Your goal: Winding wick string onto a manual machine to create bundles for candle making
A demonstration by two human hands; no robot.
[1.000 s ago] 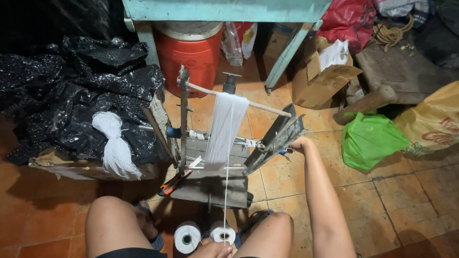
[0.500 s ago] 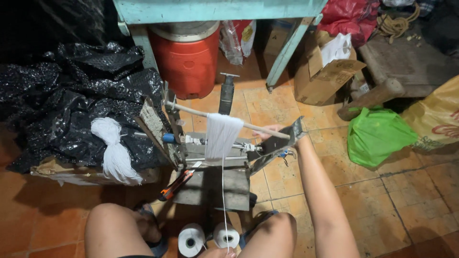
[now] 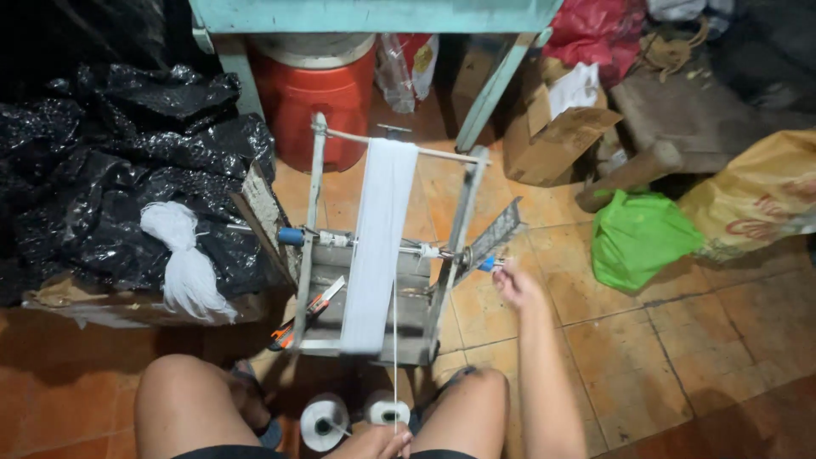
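Orange tiled floor (image 3: 646, 374) under a pale teal table (image 3: 374, 13), dimly lit.

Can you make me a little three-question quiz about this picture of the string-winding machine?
1. True or false: the right hand is at the blue crank handle.
2. What colour is the thread wound on the reel?
3. Which is nearest the left hand: A) green bag, B) white spool, C) red barrel?

Key: 1 true. 2 white. 3 B.
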